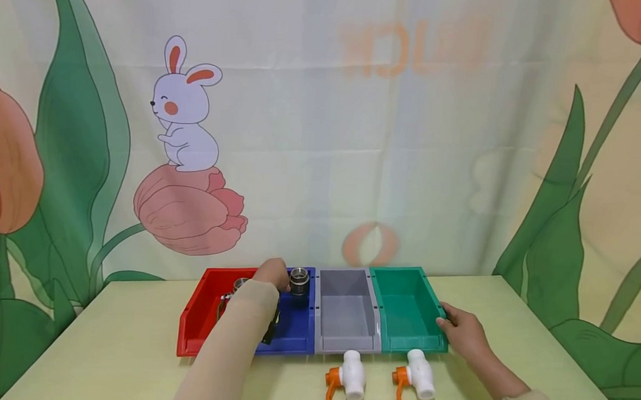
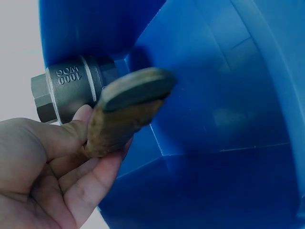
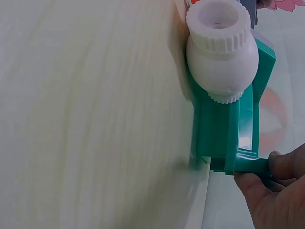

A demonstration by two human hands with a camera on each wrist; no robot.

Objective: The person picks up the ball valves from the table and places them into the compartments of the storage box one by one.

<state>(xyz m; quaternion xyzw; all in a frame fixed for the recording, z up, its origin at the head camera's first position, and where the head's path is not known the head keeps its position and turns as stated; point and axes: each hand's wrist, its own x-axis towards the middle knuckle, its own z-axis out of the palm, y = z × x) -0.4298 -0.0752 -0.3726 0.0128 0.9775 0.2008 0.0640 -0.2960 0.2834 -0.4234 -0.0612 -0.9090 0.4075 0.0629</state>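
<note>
A grey metal ball valve (image 2: 71,88) marked "1000 WOG" is in the back corner of the blue bin (image 1: 299,324). My left hand (image 2: 62,176) pinches a flat, worn lever handle (image 2: 126,112) right beside the valve body; the fingers hide where the two join. In the head view my left hand (image 1: 272,273) is over the blue bin, and the sleeve covers part of its front. My right hand (image 1: 466,334) grips the outer side edge of the green bin (image 1: 404,302), thumb on the rim and fingers below.
A grey bin (image 1: 346,308) joins the blue and green ones. Another metal valve (image 1: 240,284), partly behind the sleeve, is in the red bin (image 1: 200,302). Two white plastic valves (image 1: 353,374) with orange handles lie on the table before the bins. A printed curtain (image 1: 302,133) hangs behind.
</note>
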